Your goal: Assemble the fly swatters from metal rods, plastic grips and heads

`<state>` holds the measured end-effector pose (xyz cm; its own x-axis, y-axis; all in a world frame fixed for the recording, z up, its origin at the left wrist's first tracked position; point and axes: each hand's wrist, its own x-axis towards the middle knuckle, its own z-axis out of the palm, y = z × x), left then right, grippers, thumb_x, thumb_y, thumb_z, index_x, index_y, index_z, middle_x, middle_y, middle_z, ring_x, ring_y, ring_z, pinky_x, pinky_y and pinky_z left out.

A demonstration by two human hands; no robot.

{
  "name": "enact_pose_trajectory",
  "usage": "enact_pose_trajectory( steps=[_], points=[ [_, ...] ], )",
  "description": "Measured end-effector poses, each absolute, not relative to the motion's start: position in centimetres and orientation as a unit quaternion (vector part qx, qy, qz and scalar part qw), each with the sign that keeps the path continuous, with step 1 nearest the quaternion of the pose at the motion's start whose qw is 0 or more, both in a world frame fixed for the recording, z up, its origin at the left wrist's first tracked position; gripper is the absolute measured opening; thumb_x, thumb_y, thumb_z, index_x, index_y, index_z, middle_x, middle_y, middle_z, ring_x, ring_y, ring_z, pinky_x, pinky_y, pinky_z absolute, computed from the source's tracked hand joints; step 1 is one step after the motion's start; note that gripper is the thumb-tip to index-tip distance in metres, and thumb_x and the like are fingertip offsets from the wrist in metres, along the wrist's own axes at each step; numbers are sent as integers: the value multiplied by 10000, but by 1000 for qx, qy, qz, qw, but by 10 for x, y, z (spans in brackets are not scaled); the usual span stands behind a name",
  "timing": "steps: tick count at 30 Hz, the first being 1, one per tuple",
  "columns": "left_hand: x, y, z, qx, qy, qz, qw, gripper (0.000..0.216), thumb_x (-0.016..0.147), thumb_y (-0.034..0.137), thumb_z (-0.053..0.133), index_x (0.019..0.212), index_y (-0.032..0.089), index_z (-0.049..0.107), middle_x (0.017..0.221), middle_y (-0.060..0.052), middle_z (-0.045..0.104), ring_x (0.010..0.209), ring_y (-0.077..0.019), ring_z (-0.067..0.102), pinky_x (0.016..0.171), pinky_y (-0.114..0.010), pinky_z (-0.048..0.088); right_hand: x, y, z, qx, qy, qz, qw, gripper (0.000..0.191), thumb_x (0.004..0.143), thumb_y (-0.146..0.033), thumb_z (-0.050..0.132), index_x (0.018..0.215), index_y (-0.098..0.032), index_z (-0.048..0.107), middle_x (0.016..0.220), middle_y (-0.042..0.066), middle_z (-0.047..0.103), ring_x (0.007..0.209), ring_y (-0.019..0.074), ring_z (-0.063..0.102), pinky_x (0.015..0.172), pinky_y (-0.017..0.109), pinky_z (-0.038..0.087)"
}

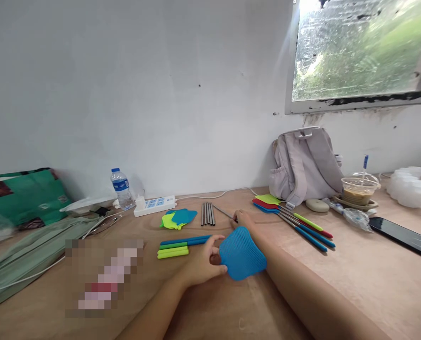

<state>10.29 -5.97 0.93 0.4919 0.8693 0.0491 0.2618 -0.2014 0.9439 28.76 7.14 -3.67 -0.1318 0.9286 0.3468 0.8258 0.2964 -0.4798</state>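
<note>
My left hand (203, 264) grips the edge of a blue mesh swatter head (241, 255) held just above the wooden table (355, 283). Farther out, my right hand (242, 219) pinches the end of a thin metal rod (223, 212) lying on the table. Several more metal rods (207, 213) lie side by side just left of it. In front of my left hand rest blue and green plastic handles (180, 245). Loose swatter heads in green and blue (177, 218) are piled beyond them. Three assembled swatters (295, 222) lie to the right.
A grey backpack (305, 165) leans on the wall at right, with a lidded drink cup (359, 189), white containers (408, 186) and a dark phone (405, 236) nearby. At left stand a water bottle (121, 188), a power strip (155, 205), a green bag (22, 193) and a folded cloth (33, 250).
</note>
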Motion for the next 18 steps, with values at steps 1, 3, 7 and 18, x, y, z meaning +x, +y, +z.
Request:
enact_pose_trajectory(
  steps=[1, 3, 7, 18],
  points=[
    [105, -62, 8, 733, 417, 289, 454, 577, 624, 199, 634, 1164, 226, 432, 808, -10, 628, 757, -174, 570, 695, -278, 398, 293, 72, -38, -588, -746, 84, 300, 117, 796, -217, 539, 823, -114, 585, 880, 84, 589, 803, 163, 545, 711, 286, 424],
    [109, -65, 5, 769, 441, 274, 372, 507, 640, 232, 616, 1125, 228, 468, 834, -24, 618, 786, -194, 557, 696, -287, 387, 303, 72, -39, -585, -749, 78, 301, 68, 762, -182, 545, 755, -122, 576, 800, 68, 590, 747, 153, 534, 662, 257, 400],
    [111, -64, 3, 818, 461, 283, 198, 454, 615, 324, 647, 1046, 222, 545, 750, -30, 575, 768, -229, 519, 712, -329, 368, 322, 65, -41, -571, -759, 69, 305, 123, 763, -145, 510, 861, -124, 582, 771, 51, 587, 727, 149, 522, 652, 246, 378],
    [80, -31, 1, 803, 557, 206, -58, 203, 745, 134, 411, 873, 180, 561, 941, -87, 541, 916, -247, 460, 806, -389, 357, 362, 12, -28, -544, -749, 123, 356, 185, 746, -190, 495, 749, -187, 680, 714, 47, 545, 667, 165, 497, 644, 274, 358]
  ],
)
